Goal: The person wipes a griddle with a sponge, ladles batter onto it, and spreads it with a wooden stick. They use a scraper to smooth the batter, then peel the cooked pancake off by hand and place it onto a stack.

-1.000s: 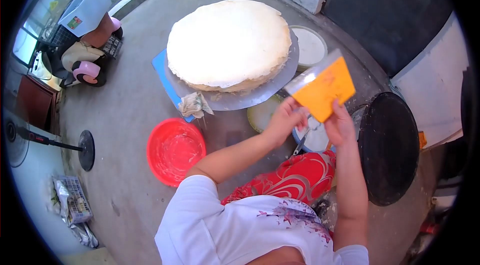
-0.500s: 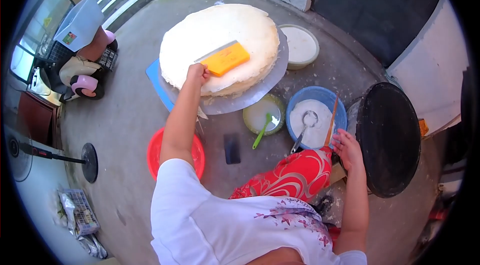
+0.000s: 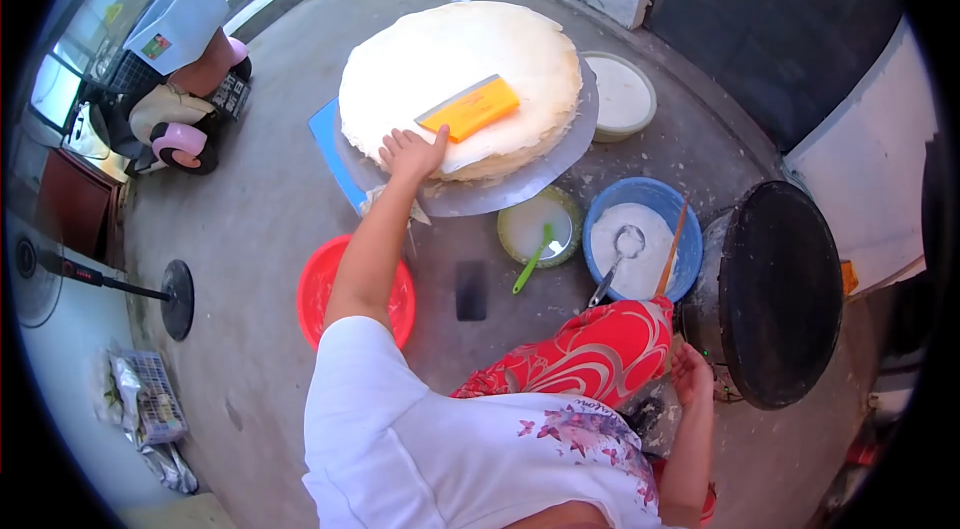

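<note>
My left hand [image 3: 412,155] lies with fingers spread at the near edge of a tall stack of thin, pale round pancakes [image 3: 455,54]. Against its thumb is a yellow scraper [image 3: 478,111] with a metal edge, lying flat on the stack. A grey round sheet [image 3: 500,197] shows beneath the pancakes. My right hand [image 3: 692,376] is low beside my knee, fingers curled, near the base of a round black griddle [image 3: 783,294]. What those fingers close on is hidden.
A blue basin [image 3: 597,219] of white batter holds a ladle [image 3: 628,244] and a wooden stick [image 3: 672,251]. Nearby are a bowl with a green brush [image 3: 532,261], a red basin [image 3: 308,291] and a pale tub [image 3: 648,109]. A fan [image 3: 177,299] and scooter [image 3: 165,129] stand left.
My left hand has let go of the yellow scraper and spread its fingers on the stack's edge. My right hand has dropped from beside the blue basin to below my knee. The view has shifted slightly.
</note>
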### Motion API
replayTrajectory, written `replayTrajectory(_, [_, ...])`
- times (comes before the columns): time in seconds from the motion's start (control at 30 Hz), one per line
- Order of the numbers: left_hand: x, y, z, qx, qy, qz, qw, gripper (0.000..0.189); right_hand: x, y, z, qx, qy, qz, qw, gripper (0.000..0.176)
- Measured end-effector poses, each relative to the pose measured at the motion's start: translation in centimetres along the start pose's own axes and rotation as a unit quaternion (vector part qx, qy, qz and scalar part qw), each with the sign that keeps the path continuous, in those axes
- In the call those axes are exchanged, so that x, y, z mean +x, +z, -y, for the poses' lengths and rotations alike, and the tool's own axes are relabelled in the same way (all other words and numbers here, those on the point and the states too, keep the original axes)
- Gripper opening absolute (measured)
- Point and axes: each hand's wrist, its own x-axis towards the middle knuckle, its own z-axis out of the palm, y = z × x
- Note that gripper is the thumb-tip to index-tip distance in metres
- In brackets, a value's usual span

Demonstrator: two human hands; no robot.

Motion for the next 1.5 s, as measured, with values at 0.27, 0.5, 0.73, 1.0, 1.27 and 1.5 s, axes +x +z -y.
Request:
replayTrajectory(0.27, [1.8, 2.1, 2.0, -0.011, 0.021, -0.047, 0.999, 0.083, -2.0, 1.5, -1.4, 0.006, -0.016, 0.005, 1.000, 0.022])
replayTrajectory(0.5, [-5.6, -0.9, 7.2, -0.186, 0.048, -0.278, 0.941, 0.038, -2.4, 0.0, -3.0, 0.035, -0.008, 0.022, 0.999, 0.022])
replayTrajectory(0.73, [-9.3, 1.5, 11.1, 0.065, 0.209, -0.318, 0.923, 0.024, -3.5, 0.1, -2.4, 0.051, -0.018, 0.018, 0.998, 0.020])
replayTrajectory(1.0, [-15.2, -7.0, 6.0, -0.523, 0.267, -0.053, 0.808, 0.017, -10.0, 6.3, 1.2, -0.143, -0.262, 0.039, 0.954, 0.018])
replayTrajectory(1.27, [-29.3, -11.5, -2.7, -0.573, 0.438, 0.276, 0.635, 0.022, -21.9, 15.2, 4.3, -0.325, -0.598, 0.226, 0.697, 0.076])
replayTrajectory(1.5, [-35.0, -10.5, -6.1, -0.451, 0.599, 0.324, 0.577, 0.023, -23.4, 13.0, 3.0, -0.355, -0.444, 0.400, 0.719, 0.069])
